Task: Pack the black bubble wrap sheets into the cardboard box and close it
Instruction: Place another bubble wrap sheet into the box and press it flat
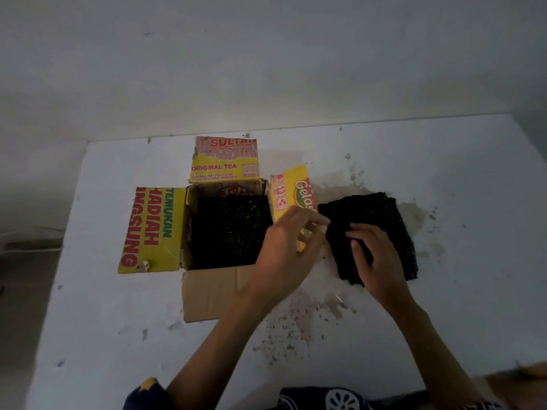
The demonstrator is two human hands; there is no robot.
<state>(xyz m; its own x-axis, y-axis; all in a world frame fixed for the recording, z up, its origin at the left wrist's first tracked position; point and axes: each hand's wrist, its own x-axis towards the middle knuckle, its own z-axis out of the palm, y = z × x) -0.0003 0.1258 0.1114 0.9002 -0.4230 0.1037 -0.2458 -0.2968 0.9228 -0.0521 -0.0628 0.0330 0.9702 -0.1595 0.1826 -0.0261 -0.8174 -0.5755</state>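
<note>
A stack of black bubble wrap sheets lies on the white table, just right of the cardboard box; the right hand rests on it, fingers curled and pinching its near left edge; the left hand hovers beside it over the box's right flap, fingers loosely spread, holding nothing; another bumpy black sheet fills the open box, its yellow printed flaps folded outward.

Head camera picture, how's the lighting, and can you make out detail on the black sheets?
Head view: dim and flat, corners darker; the sheets in the box and the stack under the right hand read as near-solid black; left hand slightly blurred.
</note>
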